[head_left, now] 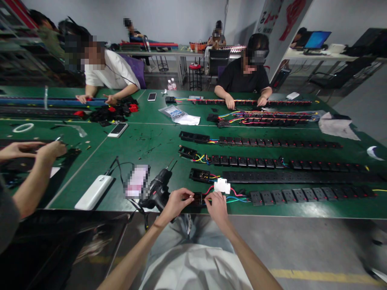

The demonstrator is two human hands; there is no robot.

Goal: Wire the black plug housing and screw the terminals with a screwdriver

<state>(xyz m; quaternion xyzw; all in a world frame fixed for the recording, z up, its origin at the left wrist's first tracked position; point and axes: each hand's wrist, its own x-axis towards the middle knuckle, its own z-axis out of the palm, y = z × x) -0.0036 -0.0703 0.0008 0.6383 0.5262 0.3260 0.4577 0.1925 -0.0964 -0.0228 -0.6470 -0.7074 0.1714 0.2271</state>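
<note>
At the near table edge lies a small black housing (198, 199), partly covered by my hands. My left hand (177, 203) is closed in a pinch at its left end, with a small shiny metal piece (191, 196) at the fingertips. My right hand (217, 206) has its fingers closed at the housing's right end, where wires enter; its grip is partly hidden. Just beyond the right hand sits a white circuit breaker (222, 185) with red wires (236, 192). Blue and green wires (238, 199) run right to a row of black sockets (302, 195).
A black cordless drill (160, 185) lies left of my hands, beside a phone (137, 181) and white power bank (93, 192). More socket strips (281, 141) lie beyond. Co-workers sit across the table; another person's hands (45, 155) work at the left.
</note>
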